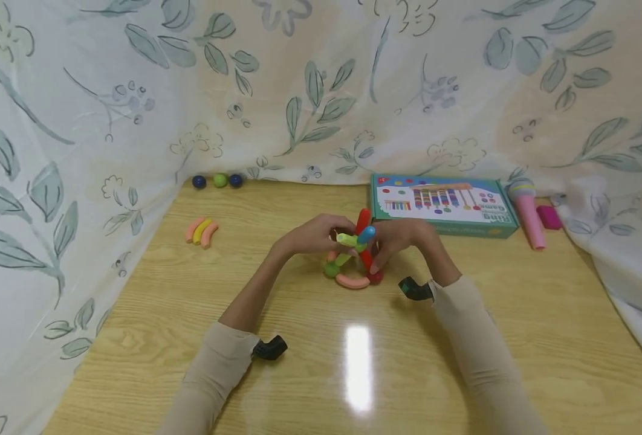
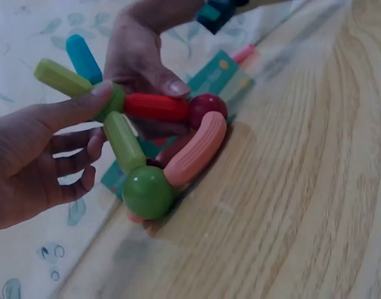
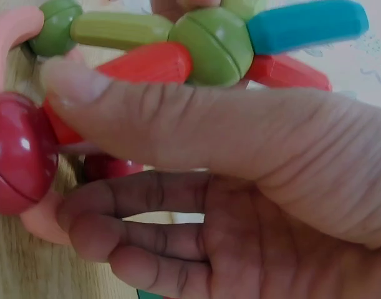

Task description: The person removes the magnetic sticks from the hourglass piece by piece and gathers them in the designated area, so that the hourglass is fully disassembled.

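A toy frame of rods and balls stands on the wooden table between both hands. My left hand pinches its upper green ball from the left. From that ball spread a blue rod, yellow-green rods and red rods. With its thumb along one red rod and fingers curled behind, my right hand grips near the dark red ball. A salmon curved rod joins this ball to the lower green ball. Part of the base is hidden behind my fingers.
Behind my right hand lies a teal-edged game box, with a pink toy microphone and a magenta block beyond it. Loose curved rods lie at left. Two dark blue balls and a green ball sit by the curtain.
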`<act>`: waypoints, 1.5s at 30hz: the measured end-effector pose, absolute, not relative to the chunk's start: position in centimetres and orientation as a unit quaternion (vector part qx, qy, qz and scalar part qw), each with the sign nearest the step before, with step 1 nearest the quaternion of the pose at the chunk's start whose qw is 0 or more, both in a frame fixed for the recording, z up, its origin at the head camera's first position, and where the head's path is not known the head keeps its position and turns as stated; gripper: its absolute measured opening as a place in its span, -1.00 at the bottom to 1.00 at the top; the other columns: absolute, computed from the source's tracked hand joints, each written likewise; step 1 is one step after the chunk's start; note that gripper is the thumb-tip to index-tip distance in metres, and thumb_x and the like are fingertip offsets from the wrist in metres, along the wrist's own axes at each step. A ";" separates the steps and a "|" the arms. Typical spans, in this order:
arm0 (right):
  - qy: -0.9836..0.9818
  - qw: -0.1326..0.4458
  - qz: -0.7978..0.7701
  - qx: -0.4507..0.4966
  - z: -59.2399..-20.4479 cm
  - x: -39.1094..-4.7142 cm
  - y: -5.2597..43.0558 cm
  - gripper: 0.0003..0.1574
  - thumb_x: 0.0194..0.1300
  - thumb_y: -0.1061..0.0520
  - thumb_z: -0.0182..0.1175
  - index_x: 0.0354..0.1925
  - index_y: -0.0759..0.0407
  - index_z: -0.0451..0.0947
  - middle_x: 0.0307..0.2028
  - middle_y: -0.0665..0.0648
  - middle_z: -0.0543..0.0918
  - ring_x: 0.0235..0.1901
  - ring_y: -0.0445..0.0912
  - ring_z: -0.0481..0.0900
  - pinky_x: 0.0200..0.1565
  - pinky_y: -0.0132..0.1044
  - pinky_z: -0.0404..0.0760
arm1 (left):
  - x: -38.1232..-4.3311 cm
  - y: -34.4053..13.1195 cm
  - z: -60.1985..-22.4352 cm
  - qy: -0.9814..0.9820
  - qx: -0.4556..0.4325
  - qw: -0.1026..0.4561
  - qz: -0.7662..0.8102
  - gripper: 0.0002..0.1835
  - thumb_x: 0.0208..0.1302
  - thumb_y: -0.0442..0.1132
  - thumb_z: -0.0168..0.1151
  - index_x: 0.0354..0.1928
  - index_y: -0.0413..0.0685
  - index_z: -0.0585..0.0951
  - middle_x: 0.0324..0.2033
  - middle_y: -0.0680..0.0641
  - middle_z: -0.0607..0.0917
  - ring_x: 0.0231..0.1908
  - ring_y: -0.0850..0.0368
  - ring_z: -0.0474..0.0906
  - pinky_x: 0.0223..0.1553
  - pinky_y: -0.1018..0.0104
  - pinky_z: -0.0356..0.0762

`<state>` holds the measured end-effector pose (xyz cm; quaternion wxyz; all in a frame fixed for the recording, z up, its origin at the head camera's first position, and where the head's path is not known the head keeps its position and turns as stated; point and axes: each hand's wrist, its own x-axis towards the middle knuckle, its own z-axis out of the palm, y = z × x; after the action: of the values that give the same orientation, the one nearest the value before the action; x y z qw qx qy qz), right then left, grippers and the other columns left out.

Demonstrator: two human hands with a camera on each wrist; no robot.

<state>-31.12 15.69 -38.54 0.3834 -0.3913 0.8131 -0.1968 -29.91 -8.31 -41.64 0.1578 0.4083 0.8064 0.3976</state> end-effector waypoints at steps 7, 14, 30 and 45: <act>0.848 0.379 -0.150 -0.340 -38.3 -30.1 15.5 -0.78 0.28 0.00 0.48 -0.22 0.11 0.75 -0.19 0.05 0.69 -0.13 -0.08 0.50 -0.10 -0.27 0.53 | -28.5 -8.6 -40.6 0.816 0.397 0.138 0.396 -0.53 0.27 -0.11 0.52 0.12 -0.09 0.56 -0.04 -0.06 0.75 -0.03 0.12 0.68 0.05 0.17 0.67; 0.856 0.367 -0.133 -0.339 -37.9 -29.6 15.7 -0.77 0.32 -0.01 0.44 -0.28 0.13 0.74 -0.21 0.05 0.73 -0.15 -0.10 0.52 -0.10 -0.27 0.54 | -27.8 -8.7 -39.7 0.806 0.416 0.107 0.407 -0.69 0.26 -0.16 0.53 -0.03 -0.03 0.65 -0.12 0.02 0.75 -0.09 0.21 0.67 0.05 0.15 0.65; 0.870 0.345 -0.096 -0.338 -38.0 -29.3 15.6 -0.78 0.33 -0.05 0.43 -0.22 0.07 0.76 -0.14 0.06 0.68 -0.13 -0.08 0.53 -0.06 -0.22 0.57 | -26.8 -9.0 -38.4 0.823 0.438 0.057 0.358 -0.77 0.31 -0.26 0.46 -0.02 -0.09 0.79 -0.07 -0.02 0.84 -0.10 0.18 0.75 0.02 0.33 0.69; 0.871 0.352 -0.103 -0.326 -37.7 -28.9 15.4 -0.81 0.34 -0.02 0.43 -0.25 0.08 0.75 -0.13 0.06 0.68 -0.09 -0.07 0.53 0.01 -0.15 0.59 | -26.9 -9.4 -38.9 0.823 0.427 0.061 0.370 -0.78 0.33 -0.41 0.40 -0.01 -0.12 0.79 -0.11 -0.04 0.86 -0.18 0.22 0.71 -0.05 0.39 0.67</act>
<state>-28.94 15.44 -37.75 0.3516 -0.3262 0.8714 -0.1035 -26.88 -9.38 -38.90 0.0610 0.4267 0.8229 0.3701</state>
